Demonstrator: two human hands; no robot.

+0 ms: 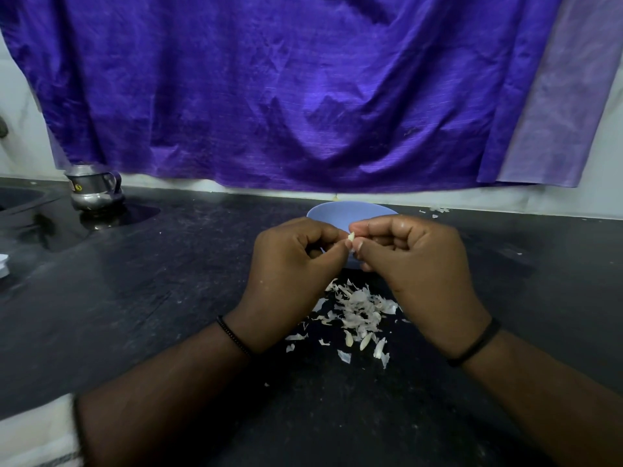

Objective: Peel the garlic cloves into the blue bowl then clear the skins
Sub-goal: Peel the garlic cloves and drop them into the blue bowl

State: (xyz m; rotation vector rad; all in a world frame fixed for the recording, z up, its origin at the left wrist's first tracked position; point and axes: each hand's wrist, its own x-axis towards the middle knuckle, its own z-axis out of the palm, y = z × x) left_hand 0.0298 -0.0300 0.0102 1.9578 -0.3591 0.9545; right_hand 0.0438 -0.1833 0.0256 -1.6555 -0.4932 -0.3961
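Purple cloth [303,96] hung behind the black counter [168,281] where you worked. Your left hand [290,281] and right hand [414,271] met fingertip to fingertip, fingers curled, both pinching one small garlic clove [351,236] between them. That clove sat just above the near rim of the blue bowl [347,214], which lay right behind your knuckles. Below and between your wrists, loose skins [357,315] were scattered on the counter, with a few more far beyond your right hand by the wall. A steel pot [94,190] stood well off past your left hand.
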